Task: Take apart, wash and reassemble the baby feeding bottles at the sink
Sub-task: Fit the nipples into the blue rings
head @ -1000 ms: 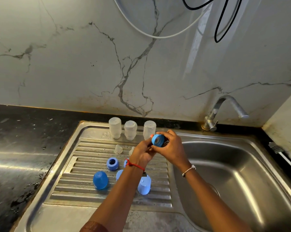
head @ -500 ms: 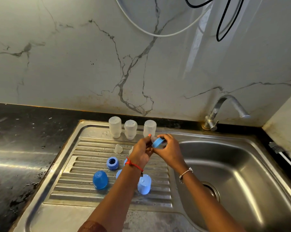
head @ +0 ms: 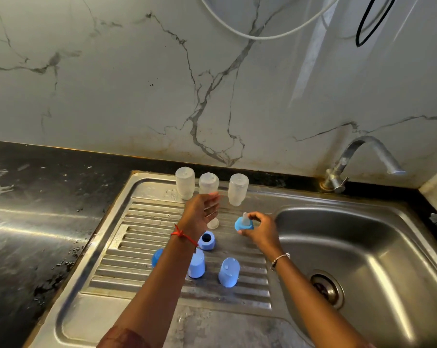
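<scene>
Three clear bottle bodies stand upside down at the back of the draining board: left [head: 184, 182], middle [head: 208, 182], right [head: 237, 189]. My right hand [head: 259, 228] holds a blue collar with a clear teat fitted in it [head: 243, 223], low over the board. My left hand [head: 202, 216] is open and blurred, in front of the middle bottle, holding nothing. A loose clear teat [head: 213, 224] lies just below it. A blue collar ring [head: 206, 240] and blue caps [head: 197, 263] [head: 228, 272] [head: 157, 256] stand on the ribbed board.
The steel draining board [head: 137, 247] has the sink basin [head: 363, 247] with its drain [head: 326, 288] to the right. A tap [head: 358, 156] stands at the back right. Wet black countertop [head: 36, 209] lies to the left. Cables hang on the marble wall.
My hands have come apart. The right hand has lowered the blue collar with the teat toward the board; the left has let go and moved left toward the middle bottle.
</scene>
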